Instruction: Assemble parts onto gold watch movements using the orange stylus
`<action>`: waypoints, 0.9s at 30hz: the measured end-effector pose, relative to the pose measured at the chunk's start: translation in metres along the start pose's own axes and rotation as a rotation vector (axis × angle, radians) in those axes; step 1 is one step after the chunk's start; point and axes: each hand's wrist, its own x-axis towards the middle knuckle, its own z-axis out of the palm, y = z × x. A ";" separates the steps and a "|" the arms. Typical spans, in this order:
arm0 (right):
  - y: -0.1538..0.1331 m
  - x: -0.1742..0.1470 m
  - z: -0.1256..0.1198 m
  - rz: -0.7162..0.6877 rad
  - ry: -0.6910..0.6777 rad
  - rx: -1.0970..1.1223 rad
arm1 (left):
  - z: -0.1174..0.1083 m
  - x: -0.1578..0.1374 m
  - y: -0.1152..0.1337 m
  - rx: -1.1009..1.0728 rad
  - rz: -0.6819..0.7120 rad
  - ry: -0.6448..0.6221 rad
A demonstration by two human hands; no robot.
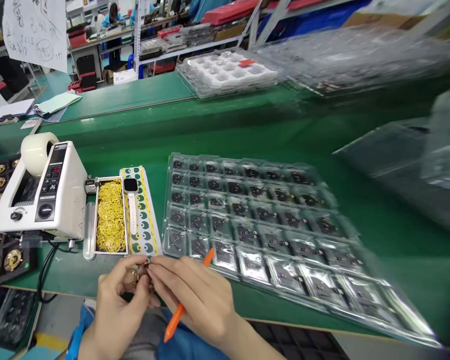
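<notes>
Both hands meet at the near edge of the green bench [247, 125]. The left hand [116, 305] pinches a small brass-coloured part [140, 274], and the right hand [195, 295] grips an orange tool [176, 312] while its fingertips touch the same part. The step looks like fine fitting or sticking on that part; the next move would call for steady, precise fingertip placement. The tape dispenser [41, 192] at left shows red digits, seemingly "36". The handwritten sheet [35, 30] far left includes a circled "995".
</notes>
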 end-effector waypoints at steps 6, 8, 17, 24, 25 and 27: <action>0.004 0.003 -0.003 -0.042 -0.042 0.011 | 0.000 -0.002 -0.004 0.004 -0.008 0.011; 0.004 0.002 -0.002 -0.036 -0.038 0.006 | -0.001 -0.004 -0.007 0.041 0.040 0.016; -0.006 -0.003 0.006 0.100 0.000 0.006 | -0.004 -0.010 -0.016 0.180 0.070 0.023; -0.013 -0.001 -0.002 0.414 -0.032 0.233 | -0.007 -0.001 -0.015 -0.067 -0.091 0.057; -0.012 0.001 -0.007 0.480 -0.067 0.296 | -0.009 0.000 -0.015 -0.097 -0.092 0.066; -0.010 0.005 -0.015 0.561 -0.179 0.407 | -0.011 0.003 -0.013 -0.153 -0.108 0.050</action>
